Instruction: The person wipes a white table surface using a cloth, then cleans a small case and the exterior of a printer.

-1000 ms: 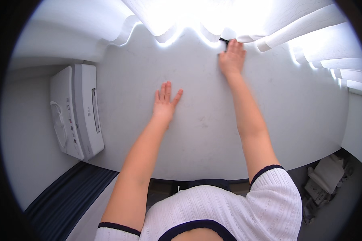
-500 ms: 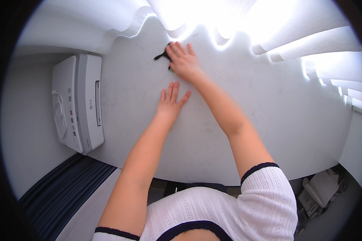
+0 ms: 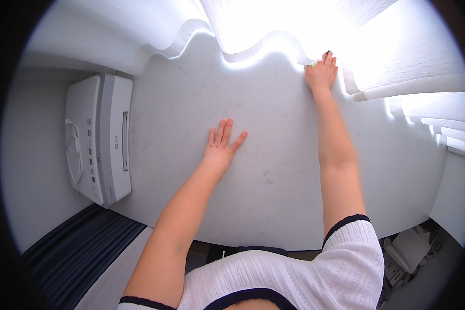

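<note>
I see the right hand (image 3: 321, 76) at the hem of the curtain (image 3: 253, 31), covering a black-and-green object (image 3: 313, 64); its long axis and that grip's closure I can't tell. Farther from the curtain, the left hand (image 3: 219, 151) spreads, apparently empty, on the tabletop (image 3: 274, 144).

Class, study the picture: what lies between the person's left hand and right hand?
In the head view, only a stretch of pale grey tabletop shows between the left hand and the right hand.
</note>
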Available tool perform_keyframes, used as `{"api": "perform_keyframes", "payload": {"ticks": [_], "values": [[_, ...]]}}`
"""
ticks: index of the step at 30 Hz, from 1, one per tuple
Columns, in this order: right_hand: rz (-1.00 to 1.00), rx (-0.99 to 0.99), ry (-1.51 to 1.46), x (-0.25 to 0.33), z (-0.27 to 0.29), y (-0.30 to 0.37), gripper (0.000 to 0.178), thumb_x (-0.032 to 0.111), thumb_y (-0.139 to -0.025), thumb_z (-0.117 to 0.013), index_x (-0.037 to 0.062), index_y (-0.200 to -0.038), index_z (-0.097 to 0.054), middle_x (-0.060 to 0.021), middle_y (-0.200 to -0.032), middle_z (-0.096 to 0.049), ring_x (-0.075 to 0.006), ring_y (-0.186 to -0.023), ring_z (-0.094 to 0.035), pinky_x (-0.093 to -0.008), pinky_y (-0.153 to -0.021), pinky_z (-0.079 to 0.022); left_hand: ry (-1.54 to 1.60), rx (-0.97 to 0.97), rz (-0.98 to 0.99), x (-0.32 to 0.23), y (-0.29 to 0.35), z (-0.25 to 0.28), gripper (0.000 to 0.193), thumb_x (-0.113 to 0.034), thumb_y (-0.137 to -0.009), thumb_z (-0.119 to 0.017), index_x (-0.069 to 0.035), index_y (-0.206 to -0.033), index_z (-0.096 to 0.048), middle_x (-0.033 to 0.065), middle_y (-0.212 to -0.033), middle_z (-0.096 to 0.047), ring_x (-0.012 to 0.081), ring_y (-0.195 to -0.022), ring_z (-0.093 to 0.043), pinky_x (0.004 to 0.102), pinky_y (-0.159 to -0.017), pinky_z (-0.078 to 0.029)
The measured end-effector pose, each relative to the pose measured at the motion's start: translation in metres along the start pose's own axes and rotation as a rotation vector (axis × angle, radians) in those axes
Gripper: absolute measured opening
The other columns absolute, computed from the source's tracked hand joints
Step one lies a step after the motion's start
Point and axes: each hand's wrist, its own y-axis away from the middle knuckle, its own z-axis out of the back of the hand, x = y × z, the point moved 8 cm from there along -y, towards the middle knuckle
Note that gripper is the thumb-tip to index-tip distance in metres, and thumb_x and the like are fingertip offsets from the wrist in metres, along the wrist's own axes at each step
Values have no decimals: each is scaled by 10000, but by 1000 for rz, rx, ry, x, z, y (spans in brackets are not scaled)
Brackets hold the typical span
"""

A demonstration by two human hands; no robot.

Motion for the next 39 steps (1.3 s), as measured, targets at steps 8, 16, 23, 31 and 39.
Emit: {"api": "perform_keyframes", "payload": {"ticks": [8, 16, 23, 31, 39], "values": [[645, 277, -17, 244, 7, 72, 650, 422, -937, -446, 67, -1472, -340, -175, -1492, -365, -330, -1392, -311, -447, -1148, -213, -3, -207, -18, 4, -3, -15, 1434, -153, -476, -937, -240, -1555, 3, 244, -1567, 188, 388, -1466, 146, 511, -1187, -51], [1126, 98, -343, 342, 24, 224, 625, 403, -950, -474, 101, -1479, -335, -67, -1558, -293, -252, -1457, -213, -504, -1180, -139, -269, -177, 92, 7, -22, -24, 752, -171, -924, -455, -310, -1555, -70, 177, -1614, 18, 337, -1492, 51, 518, -1181, 1], [628, -183, -482, 169, 17, 67, 450, 327, -897, -579, 94, -1279, -530, -102, -1357, -545, -313, -1287, -463, -451, -1050, -381, 32, -177, -13, -1, -4, -2, 1143, -75, -660, -726, -278, -1556, -46, 229, -1587, 112, 370, -1479, 99, 532, -1178, -41], [-21, -96, -80, -73, -2, -82, 511, 278, -814, -682, 107, -1275, -543, -89, -1321, -468, -339, -1220, -424, -466, -1072, -326, 4, -172, -51, 5, -2, -12, 1427, -91, -506, -914, -251, -1553, 43, 268, -1557, 195, 398, -1462, 158, 548, -1172, -32], [222, -122, -267, 48, -5, -98, 607, 425, -910, -533, 141, -1433, -413, -84, -1510, -350, -283, -1378, -330, -451, -1133, -246, 29, -94, -65, 4, 3, -14, 1431, -65, -528, -892, -279, -1544, 91, 266, -1552, 213, 399, -1458, 171, 552, -1169, -22]]}}
